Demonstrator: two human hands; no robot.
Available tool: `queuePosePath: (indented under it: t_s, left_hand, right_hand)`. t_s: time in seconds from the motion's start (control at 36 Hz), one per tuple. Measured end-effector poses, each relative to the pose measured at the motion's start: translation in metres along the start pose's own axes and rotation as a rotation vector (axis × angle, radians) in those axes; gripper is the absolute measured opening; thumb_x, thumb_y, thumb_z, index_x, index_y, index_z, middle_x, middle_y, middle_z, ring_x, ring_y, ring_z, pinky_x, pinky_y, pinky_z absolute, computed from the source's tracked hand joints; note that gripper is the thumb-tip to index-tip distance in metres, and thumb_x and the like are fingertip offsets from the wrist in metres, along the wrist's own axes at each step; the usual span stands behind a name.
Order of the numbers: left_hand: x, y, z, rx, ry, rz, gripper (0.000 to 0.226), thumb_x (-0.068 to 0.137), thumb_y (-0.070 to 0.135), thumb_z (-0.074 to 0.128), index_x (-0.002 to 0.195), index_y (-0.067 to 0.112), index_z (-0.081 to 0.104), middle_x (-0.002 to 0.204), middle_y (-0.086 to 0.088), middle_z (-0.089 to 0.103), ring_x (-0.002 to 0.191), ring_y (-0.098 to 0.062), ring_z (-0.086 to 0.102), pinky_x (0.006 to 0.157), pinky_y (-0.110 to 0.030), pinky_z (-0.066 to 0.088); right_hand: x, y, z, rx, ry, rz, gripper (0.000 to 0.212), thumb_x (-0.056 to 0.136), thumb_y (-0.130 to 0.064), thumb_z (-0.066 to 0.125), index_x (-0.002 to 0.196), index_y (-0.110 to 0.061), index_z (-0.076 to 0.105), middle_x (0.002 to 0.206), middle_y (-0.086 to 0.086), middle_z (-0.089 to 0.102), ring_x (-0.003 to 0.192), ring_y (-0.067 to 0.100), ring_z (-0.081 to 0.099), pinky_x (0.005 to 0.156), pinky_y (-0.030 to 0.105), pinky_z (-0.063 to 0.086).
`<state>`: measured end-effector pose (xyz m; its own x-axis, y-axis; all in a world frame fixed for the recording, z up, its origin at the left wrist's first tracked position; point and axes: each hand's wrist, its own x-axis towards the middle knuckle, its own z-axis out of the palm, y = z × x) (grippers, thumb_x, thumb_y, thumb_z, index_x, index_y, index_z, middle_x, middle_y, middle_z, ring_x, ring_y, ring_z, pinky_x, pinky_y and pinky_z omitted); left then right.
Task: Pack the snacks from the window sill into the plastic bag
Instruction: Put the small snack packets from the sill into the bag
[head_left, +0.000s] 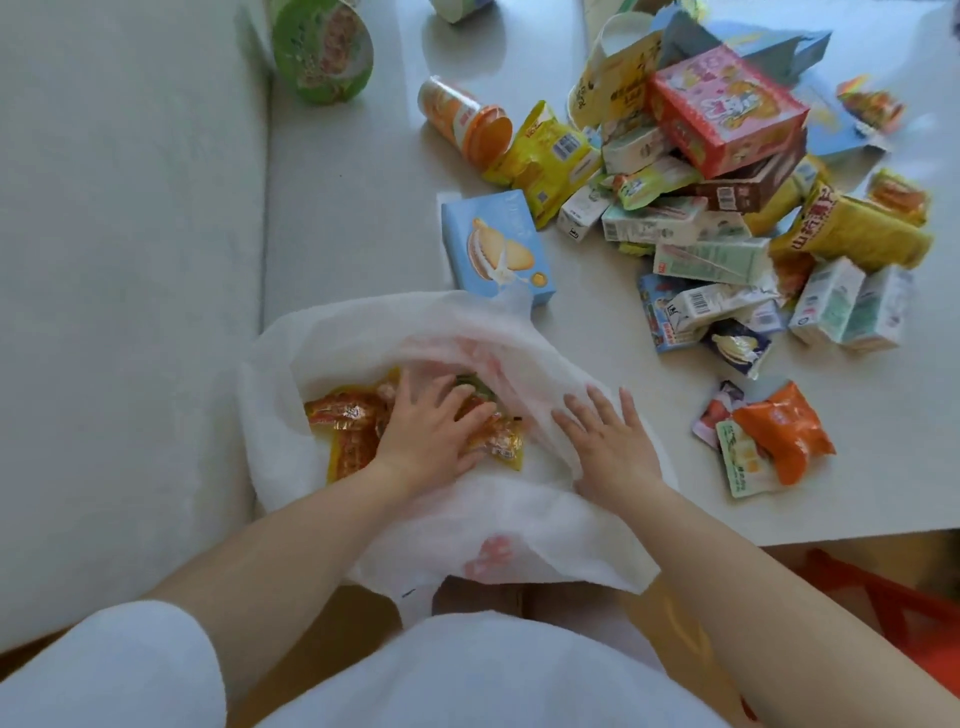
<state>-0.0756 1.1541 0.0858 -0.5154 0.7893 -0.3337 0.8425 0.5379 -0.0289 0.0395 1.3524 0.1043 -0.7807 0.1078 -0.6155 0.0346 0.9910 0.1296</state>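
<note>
your left hand (434, 426) lies spread inside the plastic bag (519, 343), pressing the orange packets (345, 415) flat to make room; your right hand (608, 441), fingers straight, pins the bag's edge so the mouth stays open; most snacks (727, 208) wait on the sill (363, 208)

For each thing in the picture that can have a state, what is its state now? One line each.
bag: open, lying on the sill, some snacks inside
left hand: open, inside the bag, on the wrapped snacks
right hand: open, flat on the bag's upper layer
blue box: closed, lying flat beside the bag
orange cup: lying on its side
green bowl: lid on, tilted
pile: unpacked, on the sill
</note>
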Motion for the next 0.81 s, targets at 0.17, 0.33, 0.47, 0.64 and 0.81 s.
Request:
queuePosePath:
  t_s: [0.17, 0.33, 0.47, 0.64, 0.81]
  left_hand:
    - [0.038, 0.036, -0.028, -0.256, 0.394, 0.062, 0.036, 0.079, 0.035, 0.043, 0.096, 0.020, 0.070, 0.096, -0.003, 0.066, 0.086, -0.028, 0.063, 0.072, -0.034, 0.049]
    - [0.089, 0.083, -0.057, -0.319, 0.406, 0.145, 0.028, 0.075, 0.022, 0.061, 0.101, 0.015, 0.068, 0.097, -0.006, 0.064, 0.087, -0.030, 0.060, 0.068, -0.035, 0.053]
    - [0.122, 0.140, -0.078, -0.312, 0.109, 0.070, 0.045, 0.091, 0.031, 0.051, 0.134, 0.021, 0.045, 0.131, -0.004, 0.046, 0.120, -0.027, 0.042, 0.089, -0.039, 0.043]
    - [0.157, 0.205, -0.074, -0.499, -0.170, -0.099, 0.070, 0.085, 0.049, 0.060, 0.144, 0.023, 0.032, 0.141, -0.003, 0.036, 0.127, -0.022, 0.041, 0.094, -0.037, 0.044]
    - [0.185, 0.261, -0.061, -0.690, -0.274, -0.242, 0.096, 0.067, 0.054, 0.077, 0.143, 0.019, 0.032, 0.140, -0.005, 0.033, 0.129, -0.022, 0.038, 0.101, -0.036, 0.040]
  right_hand:
    - [-0.014, 0.013, 0.019, 0.501, 0.660, 0.104, 0.036, 0.079, -0.040, 0.047, 0.098, -0.018, 0.068, 0.104, 0.003, 0.065, 0.109, 0.024, 0.053, 0.100, 0.037, 0.030]
    - [-0.031, 0.059, 0.036, 0.621, 0.673, 0.440, 0.024, 0.079, -0.019, 0.065, 0.102, -0.013, 0.067, 0.102, 0.010, 0.062, 0.099, 0.033, 0.057, 0.085, 0.042, 0.046]
    - [-0.050, 0.114, 0.065, 0.609, 0.414, 0.703, 0.053, 0.081, -0.033, 0.062, 0.130, -0.020, 0.046, 0.137, 0.010, 0.041, 0.127, 0.032, 0.035, 0.104, 0.044, 0.031]
    - [-0.055, 0.171, 0.096, 0.616, 0.254, 0.707, 0.074, 0.082, -0.050, 0.056, 0.144, -0.027, 0.023, 0.152, 0.009, 0.016, 0.141, 0.031, 0.013, 0.116, 0.049, 0.014]
    - [-0.047, 0.220, 0.114, 0.731, 0.206, 0.579, 0.084, 0.082, -0.051, 0.059, 0.149, -0.025, 0.015, 0.155, 0.007, 0.013, 0.142, 0.029, 0.014, 0.116, 0.044, 0.017]
